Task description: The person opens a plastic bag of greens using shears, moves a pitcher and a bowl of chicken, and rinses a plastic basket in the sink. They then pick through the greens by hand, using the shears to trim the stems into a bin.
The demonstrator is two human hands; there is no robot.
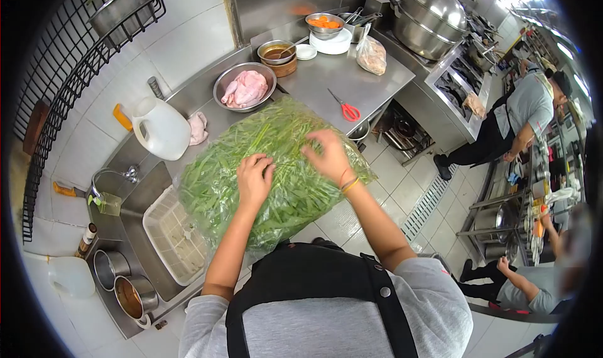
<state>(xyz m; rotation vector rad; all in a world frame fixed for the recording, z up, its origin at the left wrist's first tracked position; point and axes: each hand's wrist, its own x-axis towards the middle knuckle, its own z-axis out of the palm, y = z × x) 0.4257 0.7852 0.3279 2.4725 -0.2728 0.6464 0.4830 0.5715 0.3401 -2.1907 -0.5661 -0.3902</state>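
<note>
Resting under both spread hands, left hand [254, 181] and right hand [326, 157]: bag of greens [213, 182].

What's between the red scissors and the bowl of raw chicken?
In the head view, only bare steel counter lies between the scissors and the chicken bowl.

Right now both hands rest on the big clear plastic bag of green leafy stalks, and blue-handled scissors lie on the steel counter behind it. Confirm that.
Not quite: the scissors have red handles, not blue. The head view shows it. The rest holds: left hand and right hand rest on the clear plastic bag of green stalks, scissors on the steel counter behind.
</note>
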